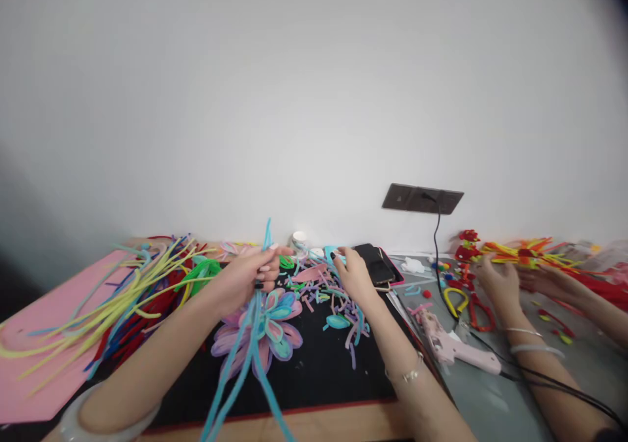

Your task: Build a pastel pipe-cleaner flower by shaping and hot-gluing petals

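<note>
Several light-blue pipe cleaners (252,337) are pinched in my left hand (262,272). Their long ends hang toward me, and short tips stick up above my fingers. Behind the hanging ends, a pipe-cleaner flower (279,327) with purple, pink and blue petals lies on the black mat (314,380). My right hand (352,272) is over the cut pieces at the back of the mat, its fingers bent and a little apart. Light-blue pieces (330,255) lie by its fingertips; I make out nothing held there. A blue petal-shaped loop (337,322) rests nearby.
Yellow, red and blue pipe cleaners (142,291) are heaped at left on a pink sheet (34,376). At right are phones (375,265), a pink glue gun (456,350) with its cord and yellow-handled pliers (456,301). Another person's hands (500,285) work at far right.
</note>
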The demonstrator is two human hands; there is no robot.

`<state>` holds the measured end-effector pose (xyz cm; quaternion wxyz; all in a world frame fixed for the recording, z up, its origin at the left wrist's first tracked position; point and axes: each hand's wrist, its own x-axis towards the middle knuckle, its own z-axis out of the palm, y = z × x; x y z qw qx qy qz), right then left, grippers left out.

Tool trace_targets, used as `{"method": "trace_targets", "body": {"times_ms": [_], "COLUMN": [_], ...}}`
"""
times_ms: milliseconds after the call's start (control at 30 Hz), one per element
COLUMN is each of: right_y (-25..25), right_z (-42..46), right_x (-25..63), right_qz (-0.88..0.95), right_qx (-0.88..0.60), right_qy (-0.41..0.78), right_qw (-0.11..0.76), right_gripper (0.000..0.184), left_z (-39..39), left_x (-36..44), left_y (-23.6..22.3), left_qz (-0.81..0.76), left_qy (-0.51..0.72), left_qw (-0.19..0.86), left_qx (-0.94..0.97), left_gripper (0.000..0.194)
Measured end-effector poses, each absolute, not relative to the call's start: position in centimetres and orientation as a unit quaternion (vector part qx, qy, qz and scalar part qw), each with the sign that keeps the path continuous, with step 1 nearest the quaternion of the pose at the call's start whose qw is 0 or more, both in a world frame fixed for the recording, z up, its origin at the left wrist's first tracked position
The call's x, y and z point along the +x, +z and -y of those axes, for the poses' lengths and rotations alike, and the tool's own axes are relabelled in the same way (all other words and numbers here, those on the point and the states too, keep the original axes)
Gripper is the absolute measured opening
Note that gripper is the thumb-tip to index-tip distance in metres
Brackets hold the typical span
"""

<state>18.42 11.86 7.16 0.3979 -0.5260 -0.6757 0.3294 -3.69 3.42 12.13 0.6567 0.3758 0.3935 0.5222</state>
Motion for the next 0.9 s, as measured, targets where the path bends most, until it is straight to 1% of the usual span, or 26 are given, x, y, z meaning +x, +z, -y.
{"method": "trace_targets", "body": {"times_ms": [33,67,133,200,300,467,533,633,733,900], "right_y": [7.6,8.0,8.8,9.4,9.8,9.6,9.3,9.1,9.0,9.6], "right_z": [-10.9,-10.0,-8.5,-7.7,-7.6,-8.0,-8.0,-8.1,-9.1,-13.5], "right_x": [17.9,17.4,16.3,15.4,15.0,15.9,16.1,16.4,17.2,20.7], "right_qz": [0.685,0.694,0.681,0.658,0.624,0.573,0.558,0.548,0.543,0.514], "right_qx": [-0.499,-0.461,-0.368,-0.315,-0.309,-0.309,-0.284,-0.288,-0.350,-0.444], "right_qy": [0.346,0.381,0.494,0.551,0.573,0.654,0.681,0.676,0.627,0.549], "right_qw": [0.402,0.400,0.395,0.406,0.432,0.386,0.380,0.400,0.436,0.488], "right_gripper": [0.013,0.017,0.028,0.032,0.033,0.035,0.037,0.038,0.038,0.030], "left_z": [-3.6,-3.7,-3.9,-3.9,-3.6,-3.1,-3.1,-3.1,-3.2,-3.8], "left_x": [-3.2,-2.6,-1.5,-0.5,0.4,1.0,1.3,1.5,0.8,-3.3], "left_y": [12.0,11.9,11.7,11.3,10.8,10.5,10.3,10.1,10.0,10.0], "left_qz": [-0.388,-0.384,-0.382,-0.378,-0.361,-0.358,-0.358,-0.373,-0.423,-0.513], "left_qy": [0.521,0.519,0.509,0.492,0.461,0.417,0.405,0.393,0.386,0.434], "left_qw": [0.662,0.666,0.670,0.673,0.672,0.649,0.639,0.649,0.649,0.550], "left_qx": [0.373,0.373,0.381,0.404,0.453,0.525,0.547,0.534,0.501,0.496], "left_gripper": [0.020,0.021,0.024,0.026,0.026,0.021,0.025,0.032,0.040,0.040]}}
